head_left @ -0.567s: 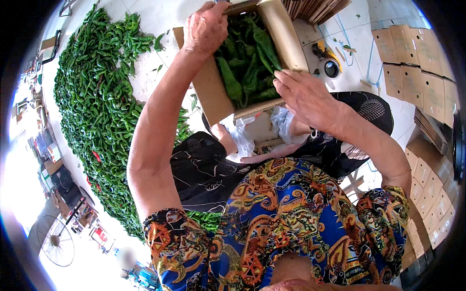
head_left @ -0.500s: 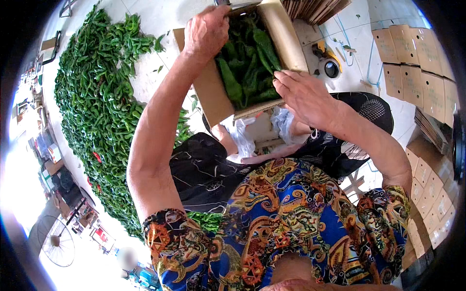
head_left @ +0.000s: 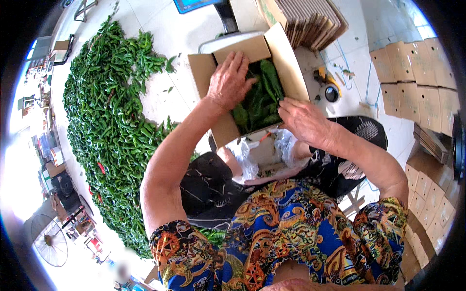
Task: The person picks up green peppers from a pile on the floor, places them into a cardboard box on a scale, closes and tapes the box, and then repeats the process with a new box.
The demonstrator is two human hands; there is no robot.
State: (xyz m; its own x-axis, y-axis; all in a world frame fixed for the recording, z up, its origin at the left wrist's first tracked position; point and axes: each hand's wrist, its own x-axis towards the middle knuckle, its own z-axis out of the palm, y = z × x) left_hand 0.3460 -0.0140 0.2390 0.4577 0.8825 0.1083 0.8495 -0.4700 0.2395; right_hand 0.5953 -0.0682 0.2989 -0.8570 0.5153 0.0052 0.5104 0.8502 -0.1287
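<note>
A cardboard box [head_left: 224, 131] filled with long green peppers [head_left: 264, 89] stands in front of me with its flaps up. My left hand [head_left: 229, 82] lies on the box's far flap [head_left: 257, 50], fingers stretched out flat against it. The thumb reaches over the peppers, somewhat blurred. At the near right corner, my right hand [head_left: 307, 122] grips the box's edge, its fingers curled over the rim beside the peppers. Its fingertips are partly hidden there.
A large heap of green peppers [head_left: 111, 126] spreads over the floor on the left. Behind the box stand a scale with a blue screen [head_left: 194, 4] and folded cardboard [head_left: 313, 22]. Stacked boxes [head_left: 412, 80] line the right side, near a tape dispenser [head_left: 331, 93].
My left hand has come from the far left rim onto the far flap, which now leans inward over the peppers. My right hand stays at the near right corner. The view has shifted.
</note>
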